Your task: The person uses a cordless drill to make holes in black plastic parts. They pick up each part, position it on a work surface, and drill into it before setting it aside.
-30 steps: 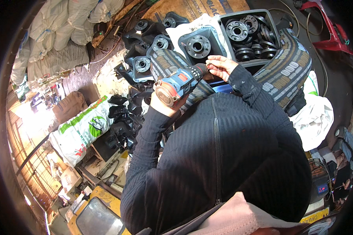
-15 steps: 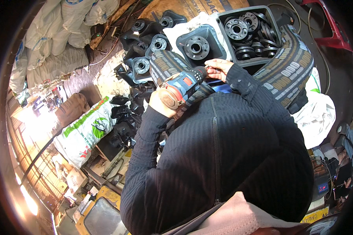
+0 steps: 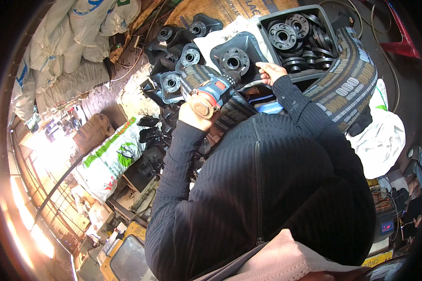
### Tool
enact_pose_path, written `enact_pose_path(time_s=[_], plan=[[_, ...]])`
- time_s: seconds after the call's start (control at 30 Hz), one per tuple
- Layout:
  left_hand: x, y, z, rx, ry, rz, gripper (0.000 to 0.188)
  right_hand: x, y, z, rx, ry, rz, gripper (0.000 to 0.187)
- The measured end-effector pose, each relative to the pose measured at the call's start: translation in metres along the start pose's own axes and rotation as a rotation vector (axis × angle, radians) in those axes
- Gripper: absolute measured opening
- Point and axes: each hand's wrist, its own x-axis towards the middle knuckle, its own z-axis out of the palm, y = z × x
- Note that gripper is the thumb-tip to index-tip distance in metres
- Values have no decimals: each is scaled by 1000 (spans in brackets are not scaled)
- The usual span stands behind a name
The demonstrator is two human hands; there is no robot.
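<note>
My left hand (image 3: 192, 117) is closed round a blue and red cordless drill (image 3: 214, 90). The drill's black chuck lies just below a dark round metal flange (image 3: 234, 62) with holes round its centre. That flange sits on a black, square, funnel-shaped part (image 3: 249, 43), set between my knees. Whether the drill's tip touches the flange cannot be made out. To the right of the funnel-shaped part is my right hand (image 3: 273, 73), apart from the drill, its fingertips pinched together. Anything held in them is too small to name.
A grey bin (image 3: 334, 44) full of metal flanges (image 3: 282, 36) stands at the far right. Several black funnel-shaped parts with flanges (image 3: 170, 83) are piled to the left. A white and green sack (image 3: 109, 161) lies farther left. My patterned trouser legs (image 3: 349, 86) flank the work.
My right hand has left the drill's front end and moved up and to the right. The drill has shifted slightly left, its chuck now nearer the flange.
</note>
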Motion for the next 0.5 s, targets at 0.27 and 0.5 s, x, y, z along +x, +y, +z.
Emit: enact_pose_path(time_s=[0.27,0.5], plan=[[34,3,1,-6,10,161,37,10,-26,29,-249,58,-140,25],[53,0,1,81,-48,150,29,35,-26,28,-262,15,-138,24]])
